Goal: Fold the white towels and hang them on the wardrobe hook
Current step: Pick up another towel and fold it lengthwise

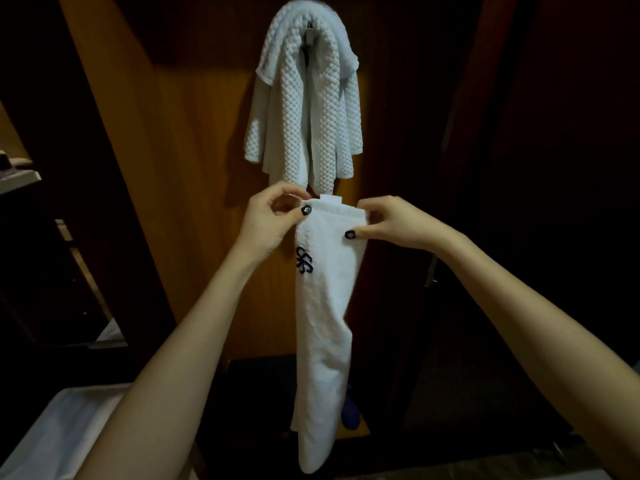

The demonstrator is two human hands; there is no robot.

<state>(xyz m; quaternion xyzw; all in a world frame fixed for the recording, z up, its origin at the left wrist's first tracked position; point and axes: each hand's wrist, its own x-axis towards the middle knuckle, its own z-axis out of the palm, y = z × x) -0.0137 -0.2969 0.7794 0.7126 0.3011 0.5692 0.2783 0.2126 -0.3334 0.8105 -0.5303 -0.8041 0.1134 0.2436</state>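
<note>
Both hands, left (273, 220) and right (391, 221), pinch the top corners of the folded towel (325, 306) below the hook (309, 34), where another towel (304, 109) hangs; next it must be lifted there.

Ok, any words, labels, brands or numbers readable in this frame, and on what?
No readable text.
On the held towel, a blue emblem: looped embroidery, not legible as letters.
Its white tag, at the top edge: appears blank.
The waffle towel on the hook: no marking visible.
</note>
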